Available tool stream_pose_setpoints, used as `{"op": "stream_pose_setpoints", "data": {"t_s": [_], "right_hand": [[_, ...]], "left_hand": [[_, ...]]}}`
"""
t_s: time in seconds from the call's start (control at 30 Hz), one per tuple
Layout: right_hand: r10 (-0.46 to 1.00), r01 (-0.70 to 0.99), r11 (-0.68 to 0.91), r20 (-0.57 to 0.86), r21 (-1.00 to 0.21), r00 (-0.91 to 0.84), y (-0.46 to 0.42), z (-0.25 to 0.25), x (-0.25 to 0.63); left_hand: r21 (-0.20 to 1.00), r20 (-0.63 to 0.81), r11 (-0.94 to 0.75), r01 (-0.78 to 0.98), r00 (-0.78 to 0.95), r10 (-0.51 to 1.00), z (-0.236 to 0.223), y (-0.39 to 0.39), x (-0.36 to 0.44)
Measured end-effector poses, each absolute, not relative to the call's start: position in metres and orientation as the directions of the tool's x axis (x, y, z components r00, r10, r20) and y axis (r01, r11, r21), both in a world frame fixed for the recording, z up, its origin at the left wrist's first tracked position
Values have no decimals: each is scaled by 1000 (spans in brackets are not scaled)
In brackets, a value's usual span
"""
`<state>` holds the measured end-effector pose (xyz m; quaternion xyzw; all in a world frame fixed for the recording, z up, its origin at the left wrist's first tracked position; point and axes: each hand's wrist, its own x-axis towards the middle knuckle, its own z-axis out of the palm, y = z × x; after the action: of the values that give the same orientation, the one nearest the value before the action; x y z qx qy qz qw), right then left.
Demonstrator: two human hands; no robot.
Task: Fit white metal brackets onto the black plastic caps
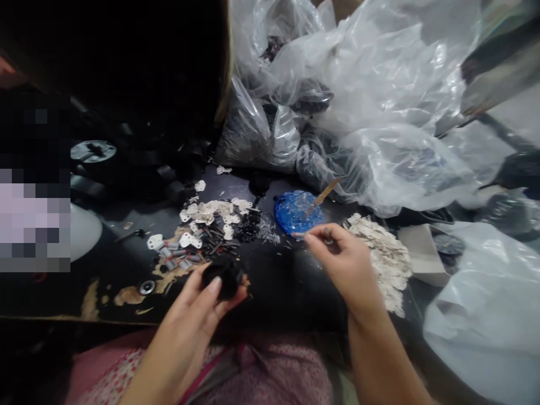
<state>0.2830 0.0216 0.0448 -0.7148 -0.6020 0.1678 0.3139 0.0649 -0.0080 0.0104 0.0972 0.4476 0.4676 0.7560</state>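
My left hand (pixel 202 315) is wrapped round a black, round, cup-like plastic part (pixel 223 278), thumb on its near side. Between the pinched fingertips of my right hand (pixel 343 261) is a small slim grey cylinder with a reddish band (pixel 298 235). Its tip is at the near edge of a blue lid (pixel 295 211) smeared with a shiny, grease-like substance; whether they touch I cannot tell. A thin brown stick (pixel 324 197) leans on the lid. Left of it lie tiny black pieces (pixel 248 225), grey slivers (pixel 269 228), white flat plates (pixel 215 211) and grey cylinders (pixel 172 256).
A heap of whitish flat plates (pixel 383 259) lies right of my right hand, beside an open carton (pixel 422 253). Large clear plastic bags (pixel 379 73) crowd the back. A metal ring (pixel 147 287) lies near the table's front edge. A person's sleeve is partly visible at far left.
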Motion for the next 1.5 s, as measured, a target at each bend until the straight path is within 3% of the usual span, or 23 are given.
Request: {"op": "stream_pose_setpoints", "data": {"t_s": [0.1,0.2,0.37,0.6,0.77,0.87,0.97,1.07,1.17,1.3,1.4,1.5], "right_hand": [[974,528,-112,13,-842,226,13,47,259],[988,452,-108,-45,-885,149,8,49,238],[997,554,-12,29,-832,66,7,54,221],[996,632,93,63,-769,-70,2,57,219],[950,687,311,218,-656,-222,-9,53,221],[922,661,377,193,-649,-336,-12,53,223],[937,641,279,55,-715,-346,-11,55,225],[901,488,48,-173,-872,-398,-7,55,226],[860,357,-122,-278,-926,-427,-5,54,221],[880,377,-161,-306,-912,-363,-1,51,209],[920,493,-57,-237,-868,-311,6,43,198],[965,775,145,-86,-615,-249,18,28,187]], "left_hand": [[492,-549,595,-635,305,778,11,-5,71],[413,-518,633,-654,403,754,11,-2,70],[413,-486,623,-664,418,768,13,-4,67],[718,-419,491,-494,256,871,5,-16,60],[704,-407,542,-459,365,837,0,-18,47],[690,-395,592,-416,470,790,-2,-19,37],[685,-416,618,-386,490,766,-4,-21,30],[649,-445,649,-397,494,747,-3,-25,25],[624,-451,682,-381,538,713,-2,-30,22],[564,-470,692,-451,514,718,0,-36,19],[502,-556,632,-591,339,759,1,-37,20],[506,-593,521,-687,161,789,3,-32,24]]}}
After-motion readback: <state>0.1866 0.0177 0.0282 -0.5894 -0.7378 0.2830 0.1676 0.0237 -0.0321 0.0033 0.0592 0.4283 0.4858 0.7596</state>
